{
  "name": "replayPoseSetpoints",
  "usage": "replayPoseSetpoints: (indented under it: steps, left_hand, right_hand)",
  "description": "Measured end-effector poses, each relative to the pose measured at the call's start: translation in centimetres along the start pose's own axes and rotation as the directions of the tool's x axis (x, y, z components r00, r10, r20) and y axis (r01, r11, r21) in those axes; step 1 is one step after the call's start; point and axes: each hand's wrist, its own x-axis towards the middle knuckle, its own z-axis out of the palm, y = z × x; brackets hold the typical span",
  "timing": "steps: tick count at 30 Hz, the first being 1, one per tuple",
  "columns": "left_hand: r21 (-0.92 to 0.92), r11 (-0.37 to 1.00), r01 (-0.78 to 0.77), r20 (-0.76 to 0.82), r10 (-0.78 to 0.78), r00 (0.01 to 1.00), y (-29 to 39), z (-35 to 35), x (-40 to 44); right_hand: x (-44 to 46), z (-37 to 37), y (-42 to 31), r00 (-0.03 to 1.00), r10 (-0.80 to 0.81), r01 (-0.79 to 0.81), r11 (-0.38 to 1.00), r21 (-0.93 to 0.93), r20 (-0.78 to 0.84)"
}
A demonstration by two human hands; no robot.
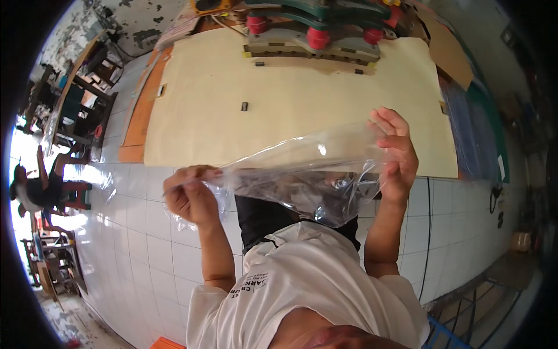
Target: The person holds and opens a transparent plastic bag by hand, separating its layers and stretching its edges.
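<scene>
A sheet or bag of clear plastic film (308, 160) stretches between my hands, over the near edge of the table and my lap. My left hand (193, 195) is closed in a pinch on its gathered left end, and a loose crumpled part hangs below the fingers. At the other end, my right hand (397, 152) has its fingers curled and somewhat apart at the film's edge, with the thumb against it. Whether the film is one layer or a bag I cannot tell.
Ahead is a table with a cream-coloured board (197, 116) bearing small black pieces (244, 107). A green and grey machine with red knobs (317, 38) stands at its back. Clear plastic sheets (474, 136) lie at the right. Another person (40, 186) sits far left.
</scene>
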Motion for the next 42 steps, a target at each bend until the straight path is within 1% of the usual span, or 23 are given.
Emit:
replayPoseSetpoints:
  steps: [1,3,5,7,9,10,14,16,19,23,25,26,27,28,29,30,31,32,33,35,37,40,42]
  left_hand:
    - [0.015,1.000,-0.019,0.010,0.019,1.000,0.3,-0.1,0.0]
    - [0.026,0.999,-0.040,-0.007,0.040,0.999,0.5,-0.2,-0.1]
    - [0.040,0.999,-0.032,-0.024,0.033,0.999,1.0,-0.2,-0.2]
    - [0.057,0.998,-0.026,-0.045,0.029,0.999,1.3,0.0,-0.1]
    - [0.103,0.986,-0.130,-0.030,0.134,0.991,1.3,0.1,0.0]
    - [0.072,0.991,-0.110,-0.019,0.111,0.994,1.4,-0.2,-0.1]
    - [0.006,0.992,-0.123,0.030,0.122,0.992,1.5,-0.3,0.1]
    - [-0.040,0.996,-0.082,0.062,0.085,0.994,1.4,-0.6,0.1]
    - [-0.064,0.994,-0.092,0.029,0.094,0.995,1.1,-0.3,0.1]
    - [0.004,0.998,-0.064,0.018,0.064,0.998,1.0,0.1,0.2]
    - [0.119,0.992,0.038,0.018,-0.040,0.999,1.0,0.5,1.0]
    - [0.108,0.989,0.096,0.029,-0.100,0.995,1.2,1.4,1.4]
    - [0.118,0.972,0.205,0.027,-0.209,0.977,1.2,2.0,1.7]
    - [0.150,0.945,0.291,0.041,-0.300,0.953,1.4,2.6,2.1]
    - [0.182,0.910,0.372,0.052,-0.386,0.921,1.5,3.1,2.5]
    - [0.185,0.911,0.369,0.047,-0.383,0.922,1.5,3.6,2.8]
    - [0.194,0.873,0.448,0.059,-0.466,0.883,1.4,4.1,3.0]
    - [0.204,0.828,0.522,0.070,-0.544,0.836,1.3,4.4,3.2]
    - [0.206,0.830,0.518,0.064,-0.540,0.839,1.3,4.6,3.4]
    - [0.189,0.783,0.592,0.147,-0.619,0.772,1.3,4.7,3.9]
    - [0.156,0.771,0.618,0.159,-0.637,0.754,1.7,5.2,4.1]
    - [0.108,0.748,0.655,0.243,-0.659,0.712,2.1,5.4,4.4]
    - [0.099,0.749,0.655,0.251,-0.656,0.712,2.2,5.4,4.4]
  right_hand:
    - [-0.1,0.1,-0.1,0.999,0.025,-0.026,0.999,0.035,0.036]
    - [-0.2,-0.1,-0.1,0.997,0.059,-0.061,0.998,0.030,0.041]
    - [0.0,-0.2,-0.5,0.989,0.059,-0.068,0.995,0.069,0.132]
    - [0.1,0.1,-0.7,0.992,0.059,-0.067,0.996,0.065,0.109]
    - [0.2,0.0,-0.7,0.992,0.027,-0.037,0.996,0.077,0.120]
    - [0.2,-0.1,-0.7,0.992,0.030,-0.039,0.996,0.074,0.119]
    - [0.2,-0.1,-0.6,0.991,0.041,-0.054,0.994,0.098,0.128]
    - [0.2,-0.1,-0.7,0.991,0.045,-0.058,0.993,0.100,0.125]
    - [0.3,-0.1,-1.0,0.990,0.076,-0.086,0.992,0.088,0.118]
    - [0.3,0.0,-1.4,0.991,0.106,-0.111,0.992,0.060,0.077]
    - [0.3,-0.2,-1.2,0.992,0.110,-0.113,0.992,0.057,0.064]
    - [0.2,-0.4,-0.8,0.993,0.112,-0.113,0.994,0.010,0.024]
    - [0.3,-0.5,-0.4,0.993,0.113,-0.114,0.993,-0.036,-0.015]
    - [0.6,-0.5,0.0,0.993,0.099,-0.101,0.995,-0.024,-0.065]
    - [0.8,-0.5,0.1,0.993,0.100,-0.101,0.995,-0.020,-0.060]
    - [1.0,-0.6,0.1,0.971,0.206,-0.208,0.978,-0.001,-0.119]
    - [1.3,-0.7,0.2,0.934,0.310,-0.311,0.950,0.024,-0.176]
    - [1.5,-1.0,0.5,0.928,0.325,-0.325,0.945,0.032,-0.182]
    - [1.7,-1.2,0.6,0.930,0.323,-0.322,0.946,0.037,-0.176]
    - [2.2,-1.4,0.6,0.865,0.452,-0.447,0.891,0.077,-0.217]
    - [2.5,-1.8,0.7,0.875,0.440,-0.436,0.898,0.066,-0.205]
    - [2.6,-2.5,1.0,0.837,0.494,-0.496,0.867,0.057,-0.235]
    - [2.7,-2.9,1.1,0.833,0.499,-0.504,0.863,0.046,-0.237]
